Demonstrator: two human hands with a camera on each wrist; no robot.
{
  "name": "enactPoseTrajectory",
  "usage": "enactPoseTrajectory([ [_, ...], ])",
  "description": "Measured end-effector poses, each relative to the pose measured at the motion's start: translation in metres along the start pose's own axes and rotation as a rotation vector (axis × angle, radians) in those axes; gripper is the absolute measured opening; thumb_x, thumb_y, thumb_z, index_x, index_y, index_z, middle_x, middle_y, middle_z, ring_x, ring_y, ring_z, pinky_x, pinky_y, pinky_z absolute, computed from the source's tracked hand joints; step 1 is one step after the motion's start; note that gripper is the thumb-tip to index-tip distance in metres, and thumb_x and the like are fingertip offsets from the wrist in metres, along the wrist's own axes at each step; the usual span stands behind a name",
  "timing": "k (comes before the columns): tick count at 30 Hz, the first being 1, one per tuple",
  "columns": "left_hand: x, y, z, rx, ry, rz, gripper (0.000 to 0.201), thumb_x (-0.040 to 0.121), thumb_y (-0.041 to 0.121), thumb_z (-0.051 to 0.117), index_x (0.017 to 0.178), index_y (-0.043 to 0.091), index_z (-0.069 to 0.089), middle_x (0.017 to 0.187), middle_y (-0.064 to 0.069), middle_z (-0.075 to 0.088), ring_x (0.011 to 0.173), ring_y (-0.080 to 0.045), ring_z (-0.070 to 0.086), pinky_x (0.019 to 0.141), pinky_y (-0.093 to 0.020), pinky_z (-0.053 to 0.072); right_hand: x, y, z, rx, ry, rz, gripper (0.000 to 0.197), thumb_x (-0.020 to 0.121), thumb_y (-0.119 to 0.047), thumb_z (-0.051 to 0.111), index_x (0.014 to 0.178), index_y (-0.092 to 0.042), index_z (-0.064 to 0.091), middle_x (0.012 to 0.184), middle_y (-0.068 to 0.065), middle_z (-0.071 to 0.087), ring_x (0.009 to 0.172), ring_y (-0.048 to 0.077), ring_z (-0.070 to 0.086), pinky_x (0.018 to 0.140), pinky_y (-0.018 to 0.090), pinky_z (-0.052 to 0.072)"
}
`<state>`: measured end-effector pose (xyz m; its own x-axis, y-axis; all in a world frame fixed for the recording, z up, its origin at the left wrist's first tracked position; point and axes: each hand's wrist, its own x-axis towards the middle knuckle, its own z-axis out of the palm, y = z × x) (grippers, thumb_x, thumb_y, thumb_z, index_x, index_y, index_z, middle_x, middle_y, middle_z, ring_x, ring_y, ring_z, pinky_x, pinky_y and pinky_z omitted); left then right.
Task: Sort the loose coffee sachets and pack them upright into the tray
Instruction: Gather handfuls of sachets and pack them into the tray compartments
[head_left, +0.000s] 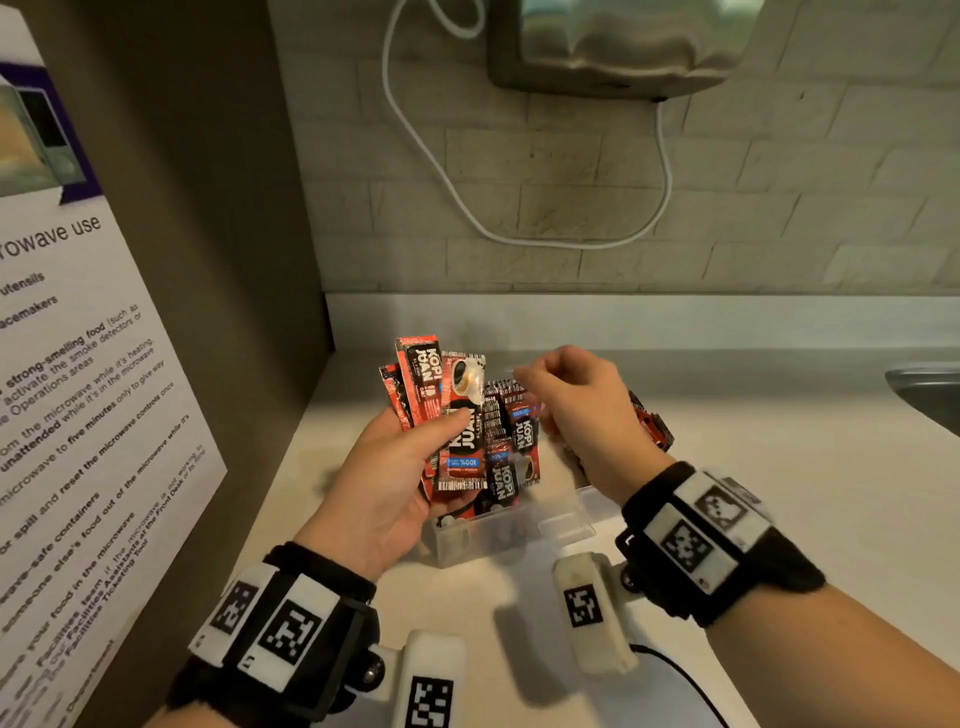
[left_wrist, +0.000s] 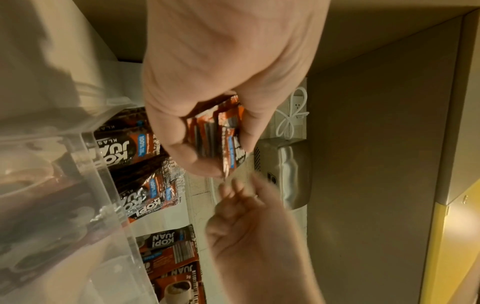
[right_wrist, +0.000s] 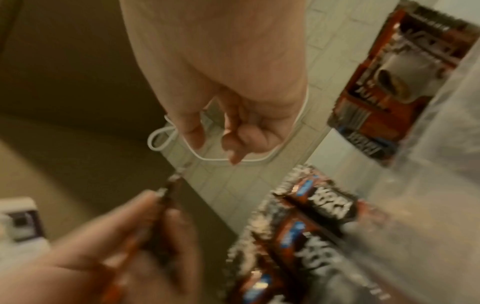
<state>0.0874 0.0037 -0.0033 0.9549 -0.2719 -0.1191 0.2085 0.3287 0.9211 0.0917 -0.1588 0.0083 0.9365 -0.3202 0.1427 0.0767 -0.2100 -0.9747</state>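
Observation:
My left hand (head_left: 410, 452) grips a fanned bundle of several red-and-black coffee sachets (head_left: 447, 410), thumb across their fronts, just left of and above the clear plastic tray (head_left: 467, 540). Seen from the left wrist, the same bundle (left_wrist: 223, 135) is pinched between thumb and fingers. More sachets (head_left: 519, 436) stand inside the tray, leaning. My right hand (head_left: 561, 395) hovers over the tray close to the bundle's top edge, blurred. In the right wrist view its fingers (right_wrist: 233, 142) are curled and hold nothing. A loose sachet (head_left: 652, 421) lies on the counter behind my right wrist.
The tray sits on a pale counter (head_left: 779, 519) in a corner. A cabinet side with a microwave notice (head_left: 78, 389) closes the left. A tiled wall with a white cable (head_left: 519, 239) and a metal wall unit (head_left: 623, 47) is behind. A sink edge (head_left: 924, 395) shows at right.

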Motion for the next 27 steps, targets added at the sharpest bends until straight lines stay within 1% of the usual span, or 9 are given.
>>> enactPoseTrajectory([
  [3,0.0,-0.003,0.005,0.039,-0.009,0.027,0.019,0.089,0.012,0.064,0.106,0.02,0.065,0.093,-0.007,0.074,0.075,-0.023,0.068,0.05,-0.028,0.049,-0.014,-0.019,0.002,0.063,-0.286,0.07,0.024,0.087,-0.022,0.066,0.095,0.001,0.062,0.069,0.005,0.059,0.042,0.014,0.043,0.036,0.02,0.03],
  [5,-0.001,-0.004,0.007,0.046,-0.023,0.036,0.019,0.088,0.012,0.064,0.105,0.02,0.066,0.092,-0.006,0.074,0.074,-0.023,0.069,0.049,-0.028,0.049,-0.016,-0.022,0.003,0.014,-0.353,0.081,0.019,0.088,-0.014,0.064,0.099,0.002,0.063,0.07,0.009,0.059,0.04,0.013,0.042,0.034,0.018,0.027],
  [8,-0.003,-0.003,0.007,0.04,-0.066,0.03,0.021,0.085,0.007,0.067,0.104,0.016,0.064,0.091,-0.01,0.075,0.073,-0.023,0.07,0.046,-0.026,0.051,-0.013,-0.023,0.0,0.06,-0.238,0.127,0.004,0.088,-0.006,0.061,0.088,-0.002,0.059,0.07,0.015,0.058,0.036,0.013,0.044,0.033,0.017,0.028],
  [13,-0.002,0.001,0.005,-0.019,0.0,0.07,0.023,0.083,-0.003,0.065,0.096,0.015,0.061,0.081,-0.006,0.073,0.066,-0.019,0.068,0.045,-0.024,0.051,-0.011,-0.028,-0.011,0.242,-0.158,0.224,0.023,0.083,0.003,0.062,0.089,-0.013,0.046,0.065,0.007,0.063,0.038,0.016,0.053,0.034,0.017,0.031],
  [15,0.0,0.003,0.004,-0.054,0.053,0.103,0.022,0.083,0.002,0.068,0.097,0.017,0.06,0.084,-0.005,0.072,0.07,-0.018,0.067,0.044,-0.024,0.049,-0.015,-0.031,-0.014,0.053,-0.134,0.149,0.034,0.078,0.001,0.069,0.097,-0.015,0.047,0.082,0.006,0.06,0.047,0.012,0.051,0.036,0.019,0.033],
  [19,0.001,0.003,0.008,0.04,0.056,0.168,0.019,0.084,0.009,0.07,0.095,0.02,0.06,0.08,0.001,0.07,0.073,-0.015,0.065,0.05,-0.025,0.046,-0.016,-0.042,-0.02,-0.775,-0.152,-0.361,0.059,0.07,-0.01,0.076,0.121,-0.029,0.052,0.107,-0.006,0.05,0.083,0.008,0.052,0.066,0.028,0.046],
  [21,0.001,0.002,0.011,0.077,0.041,0.169,0.015,0.086,0.011,0.068,0.095,0.021,0.061,0.08,0.003,0.07,0.074,-0.015,0.066,0.053,-0.026,0.047,-0.016,-0.049,-0.016,-0.953,-0.243,-0.472,0.037,0.075,-0.006,0.068,0.105,-0.027,0.067,0.096,-0.006,0.06,0.084,0.013,0.057,0.072,0.031,0.05],
  [25,0.002,0.002,0.01,-0.004,0.063,0.117,0.008,0.091,0.018,0.064,0.098,0.02,0.061,0.08,0.002,0.07,0.07,-0.013,0.064,0.05,-0.027,0.047,-0.007,-0.041,-0.019,-0.768,-0.28,-0.295,0.019,0.08,0.0,0.065,0.077,-0.019,0.066,0.073,-0.004,0.064,0.061,0.01,0.06,0.058,0.013,0.049],
  [27,0.003,0.003,0.005,-0.071,0.088,0.098,0.006,0.091,0.021,0.063,0.097,0.02,0.06,0.081,0.0,0.067,0.068,-0.013,0.061,0.048,-0.026,0.047,0.002,-0.027,-0.022,-0.527,-0.185,-0.143,0.021,0.081,0.003,0.063,0.072,-0.015,0.06,0.077,0.011,0.069,0.06,0.021,0.067,0.067,0.031,0.059],
])
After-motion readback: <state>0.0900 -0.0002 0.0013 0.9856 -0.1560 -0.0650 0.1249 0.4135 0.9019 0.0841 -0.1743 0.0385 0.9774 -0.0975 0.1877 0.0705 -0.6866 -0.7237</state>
